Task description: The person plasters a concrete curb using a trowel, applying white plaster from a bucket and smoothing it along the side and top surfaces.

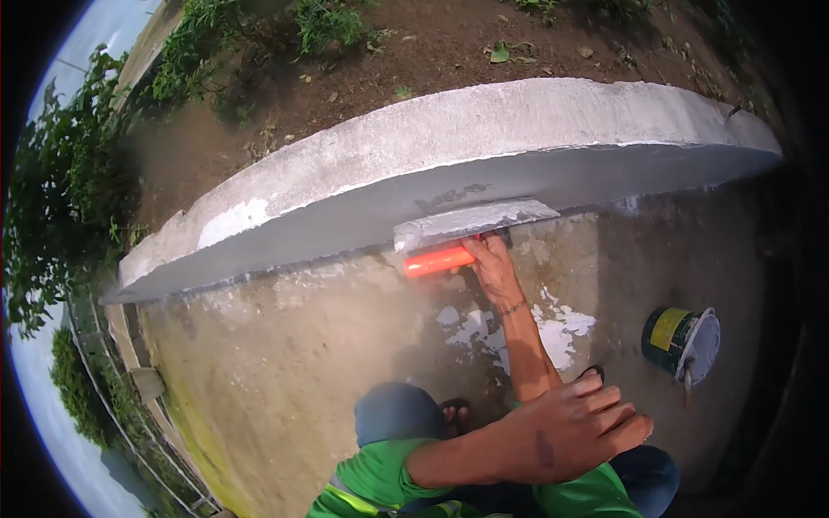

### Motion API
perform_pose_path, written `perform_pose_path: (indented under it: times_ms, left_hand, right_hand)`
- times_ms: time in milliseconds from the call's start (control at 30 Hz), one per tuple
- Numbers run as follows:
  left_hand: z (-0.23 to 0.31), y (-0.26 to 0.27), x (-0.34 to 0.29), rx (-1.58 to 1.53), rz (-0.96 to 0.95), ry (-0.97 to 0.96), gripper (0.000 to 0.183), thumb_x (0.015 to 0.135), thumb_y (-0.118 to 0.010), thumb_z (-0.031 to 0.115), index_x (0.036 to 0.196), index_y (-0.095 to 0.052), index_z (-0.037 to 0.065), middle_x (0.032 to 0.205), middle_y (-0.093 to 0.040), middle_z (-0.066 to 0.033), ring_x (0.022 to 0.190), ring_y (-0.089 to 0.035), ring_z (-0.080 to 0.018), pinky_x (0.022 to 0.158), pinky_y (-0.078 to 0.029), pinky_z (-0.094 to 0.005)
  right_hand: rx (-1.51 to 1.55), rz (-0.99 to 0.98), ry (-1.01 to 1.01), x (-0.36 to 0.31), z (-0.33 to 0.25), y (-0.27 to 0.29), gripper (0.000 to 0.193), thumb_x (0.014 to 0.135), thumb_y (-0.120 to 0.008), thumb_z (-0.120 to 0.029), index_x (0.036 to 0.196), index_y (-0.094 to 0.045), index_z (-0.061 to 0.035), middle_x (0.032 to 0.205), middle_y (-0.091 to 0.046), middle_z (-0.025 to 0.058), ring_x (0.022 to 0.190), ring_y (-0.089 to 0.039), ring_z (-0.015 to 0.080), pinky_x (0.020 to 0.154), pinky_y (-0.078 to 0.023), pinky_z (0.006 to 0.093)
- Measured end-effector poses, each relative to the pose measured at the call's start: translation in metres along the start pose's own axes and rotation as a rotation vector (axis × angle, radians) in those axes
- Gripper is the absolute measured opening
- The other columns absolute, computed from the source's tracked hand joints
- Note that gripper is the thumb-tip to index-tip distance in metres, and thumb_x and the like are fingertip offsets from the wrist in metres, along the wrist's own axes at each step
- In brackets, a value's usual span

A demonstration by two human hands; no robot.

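Note:
My right hand grips the orange handle of a plastering trowel. The trowel's long blade is smeared with pale plaster and lies along the grey vertical face of a low curved wall. A darker, rough patch shows on that face just above the blade. My left forearm crosses in front of my body to the right. Nearer to me than the right forearm, my left hand has its fingers curled in; its palm is hidden, so I cannot see whether it holds anything.
On the right stands a dark green bucket with a yellow label, whitish stuff at its mouth and a tool handle sticking out. White splashes mark the concrete floor. Soil and plants lie beyond the wall; a railing runs at the left.

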State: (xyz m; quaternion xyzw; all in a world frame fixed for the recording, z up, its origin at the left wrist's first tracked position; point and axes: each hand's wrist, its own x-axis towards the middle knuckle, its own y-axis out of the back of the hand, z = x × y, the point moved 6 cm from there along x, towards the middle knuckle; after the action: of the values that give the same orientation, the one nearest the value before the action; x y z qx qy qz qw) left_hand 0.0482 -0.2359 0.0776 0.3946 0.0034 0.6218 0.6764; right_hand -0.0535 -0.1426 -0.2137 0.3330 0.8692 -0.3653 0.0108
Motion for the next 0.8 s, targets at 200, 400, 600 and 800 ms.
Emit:
perform_pose_path:
  times_ms: [200, 400, 600, 800]
  left_hand:
    - [-0.008, 0.008, -0.012, -0.042, -0.1, 0.061, 0.029, 0.078, -0.06, 0.017, 0.106, -0.061, 0.009, 0.092, -0.06, -0.0022, 0.091, -0.06, -0.0191, 0.081, -0.048, -0.0309]
    - [-0.004, 0.025, -0.019, -0.156, 0.016, 0.076, 0.025, 0.078, -0.061, 0.017, 0.101, -0.061, 0.007, 0.089, -0.06, -0.0026, 0.086, -0.059, -0.0182, 0.08, -0.047, -0.0309]
    - [0.01, 0.013, -0.018, -0.108, -0.113, -0.008, 0.02, 0.083, -0.06, 0.021, 0.097, -0.06, 0.007, 0.087, -0.062, -0.0021, 0.084, -0.058, -0.0167, 0.072, -0.043, -0.0301]
    - [0.006, 0.015, -0.016, -0.119, 0.007, -0.001, 0.026, 0.077, -0.057, 0.02, 0.095, -0.054, 0.002, 0.08, -0.061, -0.0061, 0.08, -0.058, -0.0185, 0.075, -0.043, -0.0325]
  right_hand:
    - [-0.073, 0.122, 0.151, 0.0, -0.075, -0.061, 0.018, 0.097, -0.057, -0.019, 0.098, -0.053, -0.0023, 0.089, -0.063, 0.0097, 0.079, -0.063, 0.017, 0.074, -0.051, 0.0314]
    - [-0.104, 0.135, 0.22, -0.047, -0.072, -0.057, 0.023, 0.096, -0.058, -0.022, 0.102, -0.052, -0.0006, 0.085, -0.064, 0.0111, 0.08, -0.063, 0.0148, 0.063, -0.051, 0.027]
    - [-0.101, 0.209, 0.147, 0.011, -0.042, -0.054, 0.024, 0.096, -0.059, -0.026, 0.091, -0.051, -0.004, 0.077, -0.059, 0.0063, 0.061, -0.057, 0.0129, 0.052, -0.045, 0.0265]
    - [-0.14, 0.461, -0.056, 0.044, 0.049, 0.002, 0.025, 0.094, -0.06, -0.03, 0.089, -0.052, -0.0064, 0.074, -0.052, 0.0022, 0.058, -0.052, 0.0115, 0.042, -0.04, 0.0264]
